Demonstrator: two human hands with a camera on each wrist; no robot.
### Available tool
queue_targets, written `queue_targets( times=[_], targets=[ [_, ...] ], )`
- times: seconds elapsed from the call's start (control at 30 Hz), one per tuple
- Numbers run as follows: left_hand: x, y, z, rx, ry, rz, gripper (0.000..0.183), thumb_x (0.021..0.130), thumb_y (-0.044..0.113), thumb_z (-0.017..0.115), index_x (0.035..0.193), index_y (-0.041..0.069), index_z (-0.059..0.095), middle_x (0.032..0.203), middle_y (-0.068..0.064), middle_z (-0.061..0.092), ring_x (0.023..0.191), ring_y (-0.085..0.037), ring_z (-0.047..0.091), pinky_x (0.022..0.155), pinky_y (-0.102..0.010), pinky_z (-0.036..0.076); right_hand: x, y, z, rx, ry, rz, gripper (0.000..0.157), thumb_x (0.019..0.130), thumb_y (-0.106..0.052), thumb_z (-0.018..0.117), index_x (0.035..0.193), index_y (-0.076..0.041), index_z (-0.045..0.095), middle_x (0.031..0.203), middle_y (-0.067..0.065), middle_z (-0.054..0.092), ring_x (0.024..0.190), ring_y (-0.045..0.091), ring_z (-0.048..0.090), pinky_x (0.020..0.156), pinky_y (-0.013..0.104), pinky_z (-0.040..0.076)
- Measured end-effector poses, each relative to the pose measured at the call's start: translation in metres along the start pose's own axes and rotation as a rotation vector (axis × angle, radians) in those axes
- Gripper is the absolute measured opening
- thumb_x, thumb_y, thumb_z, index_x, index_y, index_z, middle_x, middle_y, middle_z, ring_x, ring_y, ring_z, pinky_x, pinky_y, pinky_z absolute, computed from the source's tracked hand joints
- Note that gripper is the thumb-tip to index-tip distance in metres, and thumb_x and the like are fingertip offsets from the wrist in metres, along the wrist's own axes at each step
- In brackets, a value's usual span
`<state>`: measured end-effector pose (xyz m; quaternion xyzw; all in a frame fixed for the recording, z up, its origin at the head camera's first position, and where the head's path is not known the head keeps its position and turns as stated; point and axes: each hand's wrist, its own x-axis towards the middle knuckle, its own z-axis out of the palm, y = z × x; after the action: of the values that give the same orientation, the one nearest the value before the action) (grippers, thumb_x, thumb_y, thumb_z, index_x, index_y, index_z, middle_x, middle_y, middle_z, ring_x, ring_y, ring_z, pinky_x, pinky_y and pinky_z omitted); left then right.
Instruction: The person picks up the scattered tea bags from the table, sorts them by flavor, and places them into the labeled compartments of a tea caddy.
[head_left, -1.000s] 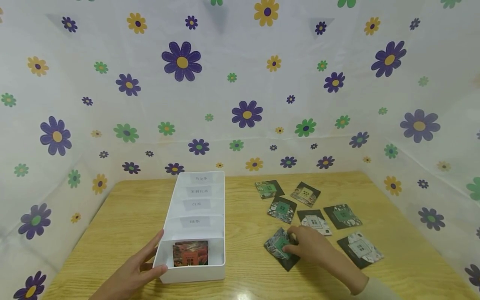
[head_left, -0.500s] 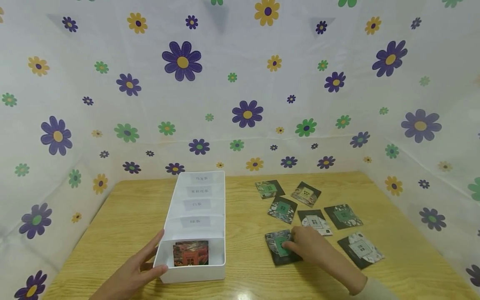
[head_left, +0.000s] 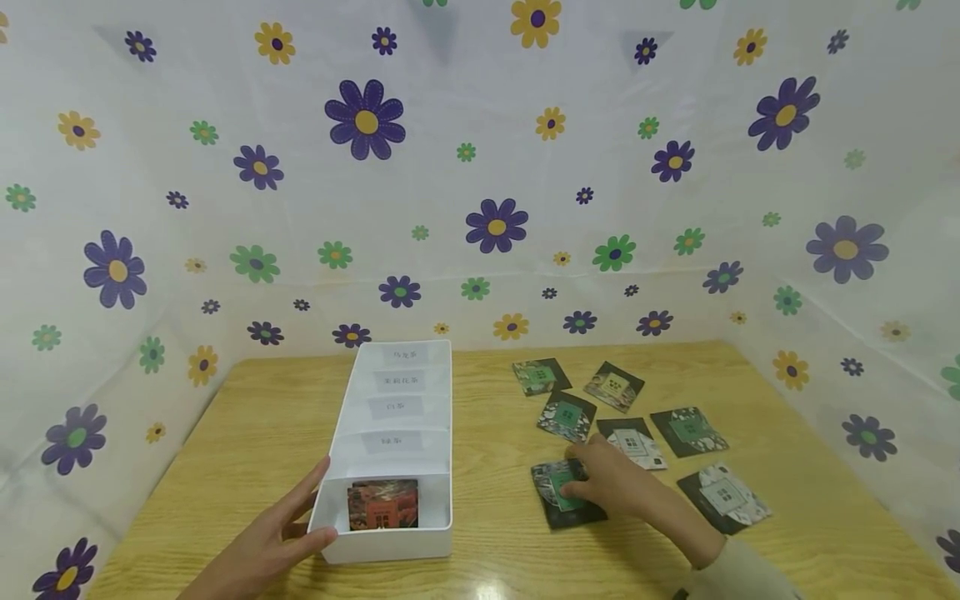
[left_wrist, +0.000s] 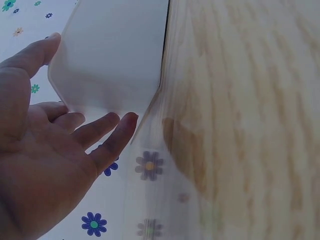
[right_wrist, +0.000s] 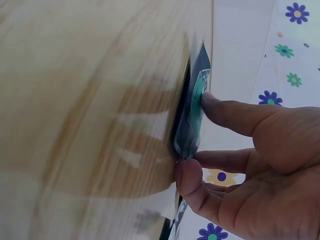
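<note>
One green-labelled packet, right of lower centre in the frame, should be light, flexible and slippery, best held, we judge, by its edge, where our right hand pinches it, while our left hand rests relaxed fingers against the white box.

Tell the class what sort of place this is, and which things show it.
Probably a small screened-off tabletop workspace, though its wider surroundings are out of view. Flowered sheeting closes off the back and sides of a wooden table, which holds a divided box.
</note>
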<state>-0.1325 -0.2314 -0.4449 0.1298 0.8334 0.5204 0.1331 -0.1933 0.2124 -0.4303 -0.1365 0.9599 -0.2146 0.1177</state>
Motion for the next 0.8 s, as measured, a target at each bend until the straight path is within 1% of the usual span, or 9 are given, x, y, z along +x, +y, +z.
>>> queue_targets(
  times=[0.1,0.17,0.3,0.4,0.43,0.57,0.67,0.73,0.8],
  targets=[
    [0.000,-0.001,0.000,0.001,0.005,0.005,0.077,0.093,0.019,0.058,0.151,0.023,0.008,0.152,-0.014,0.016,0.129,-0.036,0.031,0.082,-0.027,0.046,0.001,0.000,0.001,0.017,0.003,0.015,0.053,0.075,-0.028,0.079,0.116,-0.002,0.060,0.104,0.012,0.050,0.084,0.017,0.050,0.073,0.040,0.045],
    [0.000,-0.001,0.000,0.000,0.008,0.009,0.077,0.093,0.019,0.059,0.151,0.024,0.009,0.152,-0.015,0.016,0.130,-0.038,0.030,0.082,-0.027,0.046,0.001,0.000,0.002,0.018,0.020,0.028,0.052,0.072,-0.028,0.081,0.113,-0.002,0.061,0.102,0.011,0.051,0.084,0.018,0.051,0.074,0.041,0.045],
    [0.000,-0.001,0.001,-0.001,0.016,0.010,0.077,0.093,0.020,0.059,0.151,0.024,0.010,0.152,-0.015,0.016,0.130,-0.040,0.030,0.081,-0.028,0.047,0.003,0.001,0.003,0.012,0.055,0.032,0.051,0.067,-0.029,0.084,0.106,-0.005,0.063,0.101,0.007,0.057,0.090,0.022,0.056,0.077,0.042,0.046],
    [0.000,-0.001,0.001,-0.001,0.018,0.010,0.077,0.093,0.019,0.060,0.151,0.023,0.010,0.152,-0.015,0.017,0.130,-0.038,0.030,0.082,-0.028,0.047,0.004,0.003,0.002,0.049,0.069,0.017,0.042,0.067,-0.026,0.084,0.099,-0.008,0.063,0.098,0.002,0.062,0.094,0.023,0.058,0.079,0.042,0.047],
    [0.000,-0.001,0.001,0.000,0.019,0.012,0.077,0.093,0.019,0.059,0.151,0.023,0.010,0.152,-0.015,0.017,0.130,-0.037,0.030,0.082,-0.028,0.047,0.004,0.004,0.001,0.075,0.070,0.008,0.038,0.068,-0.024,0.083,0.098,-0.009,0.063,0.097,0.001,0.063,0.093,0.022,0.058,0.078,0.042,0.047],
    [-0.001,-0.002,0.001,0.016,0.018,0.019,0.076,0.093,0.018,0.059,0.151,0.023,0.010,0.152,-0.014,0.017,0.128,-0.029,0.034,0.083,-0.028,0.047,0.002,0.010,-0.006,0.164,0.068,-0.080,0.026,0.074,-0.018,0.079,0.096,-0.010,0.065,0.093,-0.001,0.062,0.086,0.018,0.059,0.071,0.037,0.048],
    [-0.001,-0.002,0.000,0.030,0.016,0.019,0.076,0.093,0.018,0.059,0.151,0.024,0.009,0.152,-0.013,0.018,0.127,-0.024,0.037,0.083,-0.028,0.046,0.001,0.012,-0.013,0.286,0.035,-0.130,0.025,0.080,-0.015,0.074,0.102,-0.006,0.065,0.089,0.002,0.063,0.069,0.020,0.060,0.060,0.036,0.049],
    [-0.001,-0.001,0.000,0.028,0.014,0.016,0.076,0.093,0.018,0.059,0.151,0.024,0.010,0.152,-0.013,0.018,0.127,-0.024,0.037,0.083,-0.027,0.046,0.001,0.013,-0.019,0.373,0.020,-0.135,0.026,0.083,-0.015,0.071,0.106,-0.004,0.064,0.086,0.004,0.064,0.062,0.022,0.060,0.056,0.037,0.050],
    [-0.002,0.000,0.000,0.022,0.012,0.020,0.077,0.093,0.018,0.059,0.151,0.023,0.010,0.151,-0.014,0.018,0.127,-0.030,0.036,0.082,-0.027,0.047,0.001,0.012,-0.024,0.468,0.017,-0.140,0.028,0.085,-0.015,0.068,0.110,-0.002,0.062,0.084,0.007,0.065,0.058,0.026,0.060,0.056,0.042,0.050]
  ],
)
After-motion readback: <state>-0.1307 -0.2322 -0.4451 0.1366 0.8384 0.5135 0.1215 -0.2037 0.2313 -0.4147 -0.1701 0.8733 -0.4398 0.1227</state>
